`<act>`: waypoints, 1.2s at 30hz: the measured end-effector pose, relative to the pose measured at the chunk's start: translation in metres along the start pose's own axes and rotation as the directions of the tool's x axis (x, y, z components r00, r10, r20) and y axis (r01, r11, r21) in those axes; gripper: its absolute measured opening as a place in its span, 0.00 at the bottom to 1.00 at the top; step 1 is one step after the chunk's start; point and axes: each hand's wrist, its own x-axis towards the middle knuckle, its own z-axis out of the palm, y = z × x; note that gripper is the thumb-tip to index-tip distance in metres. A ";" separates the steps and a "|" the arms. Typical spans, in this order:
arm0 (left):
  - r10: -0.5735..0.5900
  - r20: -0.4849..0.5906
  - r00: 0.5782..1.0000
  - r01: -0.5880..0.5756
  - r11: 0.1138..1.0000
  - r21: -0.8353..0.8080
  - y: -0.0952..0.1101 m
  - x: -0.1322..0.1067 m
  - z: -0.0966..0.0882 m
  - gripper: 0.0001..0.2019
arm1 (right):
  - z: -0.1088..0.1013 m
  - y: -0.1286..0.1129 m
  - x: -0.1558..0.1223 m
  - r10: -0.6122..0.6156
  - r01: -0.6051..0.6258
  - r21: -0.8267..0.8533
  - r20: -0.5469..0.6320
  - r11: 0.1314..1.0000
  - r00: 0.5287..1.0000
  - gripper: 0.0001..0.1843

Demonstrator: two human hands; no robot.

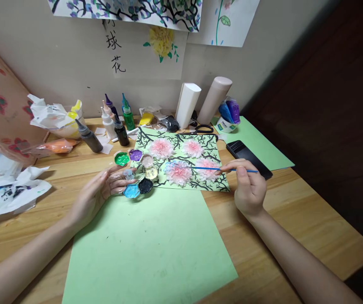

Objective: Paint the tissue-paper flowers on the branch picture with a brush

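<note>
My left hand is closed on the edge of a clear flower-shaped paint palette, whose round wells hold green, purple, light blue, black and pale paints. In my right hand, a thin blue paintbrush is pinched between thumb and fingers, pointing left. Its tip reaches the lower left pink flower, where some bluish color shows on the petals. Several such fluffy flowers sit on a light green picture covered with black branches. The palette overlaps the picture's left edge.
A plain green sheet lies in front. Behind stand paint bottles, a white container and a pinkish bottle. Scissors and a black phone lie at the right, a stained tissue at the left.
</note>
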 end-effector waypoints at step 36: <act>0.043 0.104 0.994 -0.040 0.999 -0.026 -0.005 0.001 -0.003 0.17 | 0.025 -0.035 -0.030 -0.211 0.000 0.330 0.603 0.944 0.770 0.19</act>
